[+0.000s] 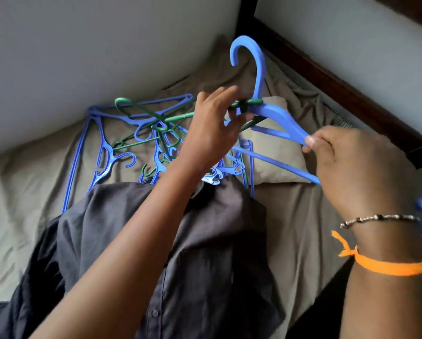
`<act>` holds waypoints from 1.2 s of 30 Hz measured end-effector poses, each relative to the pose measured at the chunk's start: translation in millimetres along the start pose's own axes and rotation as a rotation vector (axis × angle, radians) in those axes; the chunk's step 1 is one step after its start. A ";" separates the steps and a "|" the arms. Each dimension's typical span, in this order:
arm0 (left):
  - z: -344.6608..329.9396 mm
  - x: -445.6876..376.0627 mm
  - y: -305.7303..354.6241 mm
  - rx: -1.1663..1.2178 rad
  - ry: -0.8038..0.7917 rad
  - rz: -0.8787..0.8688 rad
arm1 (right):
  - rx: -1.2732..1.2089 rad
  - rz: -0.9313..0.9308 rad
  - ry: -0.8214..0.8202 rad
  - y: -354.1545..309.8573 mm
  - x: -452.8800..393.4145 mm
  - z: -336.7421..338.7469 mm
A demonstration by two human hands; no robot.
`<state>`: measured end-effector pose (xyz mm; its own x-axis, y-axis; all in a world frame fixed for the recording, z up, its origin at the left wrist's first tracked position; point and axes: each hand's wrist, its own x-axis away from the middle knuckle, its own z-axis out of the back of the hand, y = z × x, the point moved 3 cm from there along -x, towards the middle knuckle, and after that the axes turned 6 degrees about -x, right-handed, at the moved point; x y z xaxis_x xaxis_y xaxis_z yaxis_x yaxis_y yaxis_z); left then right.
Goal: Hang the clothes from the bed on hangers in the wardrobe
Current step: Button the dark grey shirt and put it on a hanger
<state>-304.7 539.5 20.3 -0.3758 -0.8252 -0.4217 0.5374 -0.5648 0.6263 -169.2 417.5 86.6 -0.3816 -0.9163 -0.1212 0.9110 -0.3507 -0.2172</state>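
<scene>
Both hands grip: right hand [352, 165] pinches blue hanger [276, 116], left hand [212, 126] the snagged green hanger [249, 103]; yanking could drag the tangle.

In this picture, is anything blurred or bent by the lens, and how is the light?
Head view: soft, even light with no glare; the wide lens curves the wall edge; the blue hanger end by the right wrist is smeared; the hands, left and right, are fairly sharp.
</scene>
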 end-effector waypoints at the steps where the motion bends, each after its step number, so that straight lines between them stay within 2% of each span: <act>1: -0.9 -2.7 -0.5 0.002 0.005 0.021 | 0.089 0.029 0.017 -5.5 -1.7 3.4; 4: -8.0 -10.9 2.6 -0.020 -0.070 0.010 | 0.257 0.091 0.031 -16.7 -14.9 -0.7; 8: -19.7 -16.7 7.0 -0.010 -0.117 -0.032 | 0.266 0.052 0.006 -12.9 -44.4 -19.1; 10: -23.5 -18.4 7.5 -0.009 -0.111 -0.032 | 0.280 0.068 0.071 -10.2 -54.0 -20.4; 14: -26.3 -30.8 6.0 -0.033 -0.100 -0.017 | 0.409 0.201 0.312 -17.7 -55.0 -17.5; 19: -22.8 -42.3 3.2 -0.071 -0.049 0.007 | 0.284 0.149 0.327 3.9 -53.8 -0.7; 23: -25.7 -41.9 12.6 -0.035 -0.011 0.055 | 0.272 0.082 0.415 6.7 -45.5 -4.6; 28: -30.0 -35.5 17.9 -0.027 -0.054 0.137 | 0.192 -0.080 0.204 13.7 -30.8 -16.5; 31: -27.7 -34.3 25.3 0.001 -0.039 0.154 | 0.008 -0.191 0.120 23.6 -15.4 -31.1; 34: -21.4 -34.5 33.3 -0.003 -0.049 0.120 | -0.549 -0.308 0.051 37.8 4.7 -52.3; 36: -17.5 -33.7 38.1 0.044 -0.058 0.072 | -0.734 -0.342 0.094 42.0 19.7 -55.0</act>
<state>-258.4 545.6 47.0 -0.3811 -0.8608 -0.3373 0.5316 -0.5025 0.6819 -147.1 395.3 21.8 -0.6616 -0.7499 -0.0063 0.4189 -0.3625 -0.8325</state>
